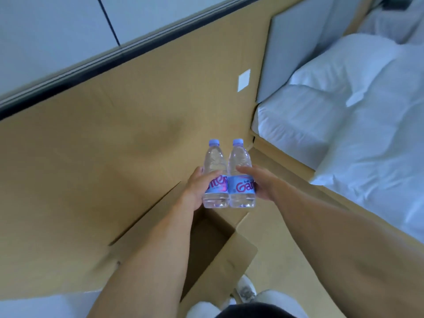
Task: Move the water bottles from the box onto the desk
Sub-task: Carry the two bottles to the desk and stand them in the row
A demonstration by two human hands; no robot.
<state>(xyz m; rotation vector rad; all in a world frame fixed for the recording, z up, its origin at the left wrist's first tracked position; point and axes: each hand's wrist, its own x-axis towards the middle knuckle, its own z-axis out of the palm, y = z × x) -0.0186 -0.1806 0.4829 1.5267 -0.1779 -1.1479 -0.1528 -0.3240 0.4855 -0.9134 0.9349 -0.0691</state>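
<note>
Water bottles, two, clear plastic with pale blue caps: the left bottle and the right bottle are being held upright, side by side and touching, in the air above the open cardboard box, in front of the tan wooden surface that is likely the desk.

Hands: the left hand is gripping the left bottle, thumb lying across the top of its label and fingers curled behind. The right hand is holding the right bottle, thumb reaching over its shoulder and fingers wrapping the far side.

Step in hand, as judged: the carry stage, with both bottles already lifted clear of the box and not yet set down.

Next move, as judged: the pair is needing to travel forward and left over the surface, then come down level so both bases land flat; letting go one hand at a time would be guarding against a topple.

Labels: each bottle is wearing a blue band with pink-red lettering. The left one is showing "nten", the right one "Gan"; the rest is being hidden by fingers and curvature. Smaller print is too blurred to read.

Also present: a bed with white bedding at the right, a white wall plate on the panel beyond, and a shoe on the floor beside the box.
</note>
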